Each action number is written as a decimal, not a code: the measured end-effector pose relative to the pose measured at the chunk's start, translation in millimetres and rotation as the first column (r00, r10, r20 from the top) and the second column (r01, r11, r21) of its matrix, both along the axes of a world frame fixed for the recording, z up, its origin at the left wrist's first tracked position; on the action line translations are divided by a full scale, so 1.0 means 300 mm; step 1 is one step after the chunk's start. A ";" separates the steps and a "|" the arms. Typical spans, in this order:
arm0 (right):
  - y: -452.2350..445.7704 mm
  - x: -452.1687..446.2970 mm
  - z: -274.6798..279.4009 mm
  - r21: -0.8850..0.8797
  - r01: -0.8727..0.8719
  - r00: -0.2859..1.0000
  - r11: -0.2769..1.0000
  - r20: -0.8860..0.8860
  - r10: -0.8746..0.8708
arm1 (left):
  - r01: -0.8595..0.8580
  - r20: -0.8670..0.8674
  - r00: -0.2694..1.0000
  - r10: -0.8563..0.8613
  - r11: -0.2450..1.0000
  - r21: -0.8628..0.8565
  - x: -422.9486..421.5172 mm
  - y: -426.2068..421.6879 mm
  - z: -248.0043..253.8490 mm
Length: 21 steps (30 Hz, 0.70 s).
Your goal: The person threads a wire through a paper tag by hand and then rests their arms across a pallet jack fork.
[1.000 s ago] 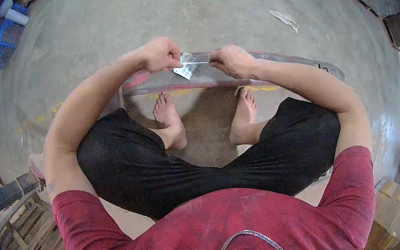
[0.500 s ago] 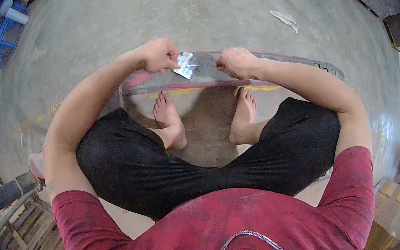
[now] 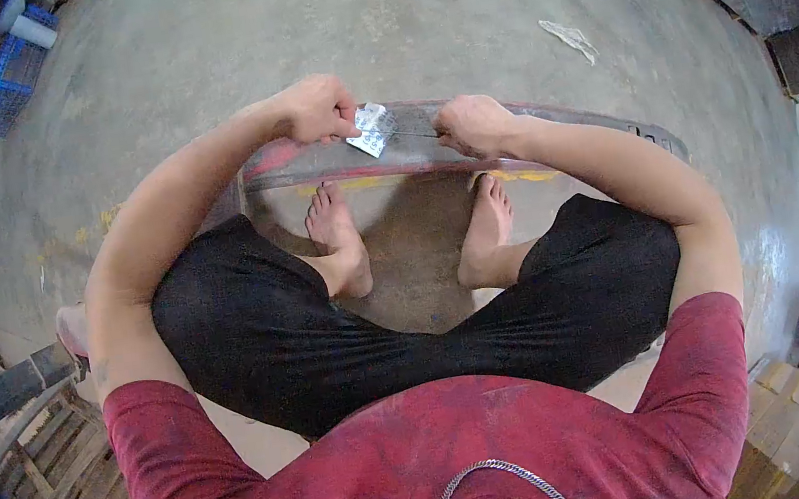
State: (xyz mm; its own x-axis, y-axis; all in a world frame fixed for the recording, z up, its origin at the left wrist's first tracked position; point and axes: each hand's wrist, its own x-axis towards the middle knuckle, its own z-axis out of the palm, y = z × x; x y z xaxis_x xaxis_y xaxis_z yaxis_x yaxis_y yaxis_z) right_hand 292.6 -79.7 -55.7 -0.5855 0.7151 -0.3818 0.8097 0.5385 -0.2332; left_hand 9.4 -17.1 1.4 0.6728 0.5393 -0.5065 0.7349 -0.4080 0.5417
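Both my hands are closed on a thin, straight line that looks like a wire or string (image 3: 415, 133), stretched between them. My left hand (image 3: 319, 111) pinches its left end with bent fingers. The other end runs into the curled fingers of my right hand (image 3: 474, 127). Behind or below the line, beside my left fingertips, is a crinkled white packet (image 3: 371, 140) with blue print. I cannot tell whether the left fingers touch it. Beneath both hands lies a long dark board (image 3: 546, 134) with worn red edges and slots at its right end.
My bare feet (image 3: 335, 233) rest on the floor behind the board. A white scrap (image 3: 570, 39) lies on the concrete floor (image 3: 449, 11). Wooden pallets (image 3: 73, 494) stand at lower left, cartons (image 3: 780, 416) at lower right, and a blue crate (image 3: 5, 89) at upper left.
My right hand has shifted very slightly to the right, and the thin line slants down a little more towards it. My left hand and the board look unchanged.
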 end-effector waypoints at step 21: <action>-0.008 -0.007 0.045 -0.021 -0.024 1.000 0.999 -0.004 0.024 | -0.001 0.026 1.000 0.001 1.000 0.003 -0.001 -0.005 0.015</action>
